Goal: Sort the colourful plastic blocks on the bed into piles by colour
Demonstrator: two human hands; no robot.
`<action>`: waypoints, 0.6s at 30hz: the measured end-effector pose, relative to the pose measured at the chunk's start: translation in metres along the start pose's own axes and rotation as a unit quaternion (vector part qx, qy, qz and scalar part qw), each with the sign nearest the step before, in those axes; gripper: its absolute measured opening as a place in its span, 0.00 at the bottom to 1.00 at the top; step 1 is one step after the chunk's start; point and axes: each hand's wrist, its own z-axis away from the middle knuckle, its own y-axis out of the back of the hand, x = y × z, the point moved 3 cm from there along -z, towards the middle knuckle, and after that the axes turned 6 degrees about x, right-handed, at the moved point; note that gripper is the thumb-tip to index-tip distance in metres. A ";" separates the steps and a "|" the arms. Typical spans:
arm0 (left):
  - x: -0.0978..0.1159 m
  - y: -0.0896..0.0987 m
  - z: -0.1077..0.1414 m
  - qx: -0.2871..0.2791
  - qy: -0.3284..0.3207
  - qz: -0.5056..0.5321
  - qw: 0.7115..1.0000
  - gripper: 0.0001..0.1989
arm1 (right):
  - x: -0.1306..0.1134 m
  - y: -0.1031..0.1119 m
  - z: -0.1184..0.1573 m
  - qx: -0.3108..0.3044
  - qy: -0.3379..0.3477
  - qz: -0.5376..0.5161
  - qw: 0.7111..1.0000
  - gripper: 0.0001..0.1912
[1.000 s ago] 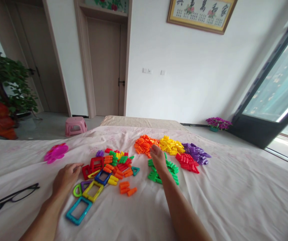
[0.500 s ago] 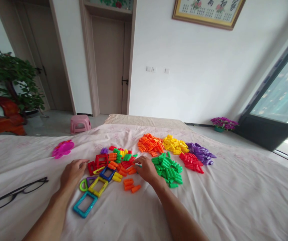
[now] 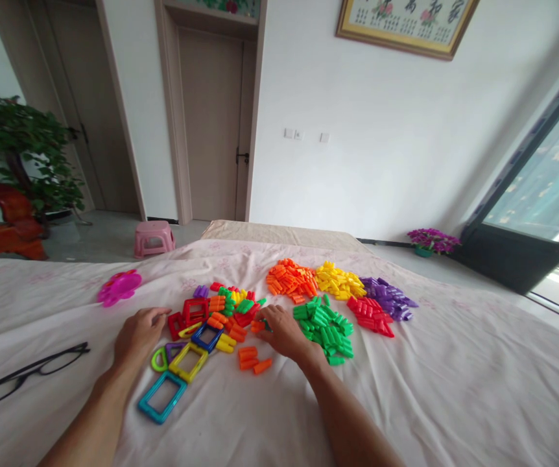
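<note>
My left hand rests on the cloth just left of the magnetic frame tiles, fingers loosely bent and apart, holding nothing. Nearest to it are a red square tile, a green curved tile, a yellow square tile and a light-blue square tile. My right hand reaches into the mixed plastic pieces, its fingertips closed at an orange bullet-shaped building piece; the fingers partly hide it. Beside that wrist lies a heap of green pieces. Loose orange pieces lie below its fingertips.
Behind are heaps of orange, yellow, purple and red pieces. A magenta flower-shaped dish and black glasses lie at left on the pale, wrinkled cloth. A pink stool stands beyond.
The right hand's fingers have shifted slightly and an orange piece now shows at their tips. The left hand stays beside the tiles; the whole view has shifted a little.
</note>
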 end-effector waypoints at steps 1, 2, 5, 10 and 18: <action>0.000 0.000 0.000 -0.001 -0.001 0.000 1.000 0.20 | 0.004 0.001 0.000 0.014 -0.016 -0.029 0.999 0.11; 0.000 -0.001 0.000 -0.001 -0.003 0.001 1.000 0.20 | 0.010 0.002 -0.001 0.033 -0.033 -0.056 0.997 0.10; 0.000 -0.001 -0.001 0.003 -0.005 0.008 1.000 0.20 | 0.029 0.008 -0.004 0.101 -0.089 -0.104 0.985 0.08; 0.000 -0.003 -0.002 0.004 -0.006 0.016 1.000 0.20 | 0.064 0.022 -0.013 0.229 -0.212 -0.145 0.939 0.16; -0.001 -0.005 -0.003 0.002 -0.012 0.011 1.000 0.20 | 0.062 0.015 -0.021 0.259 -0.202 -0.223 0.918 0.19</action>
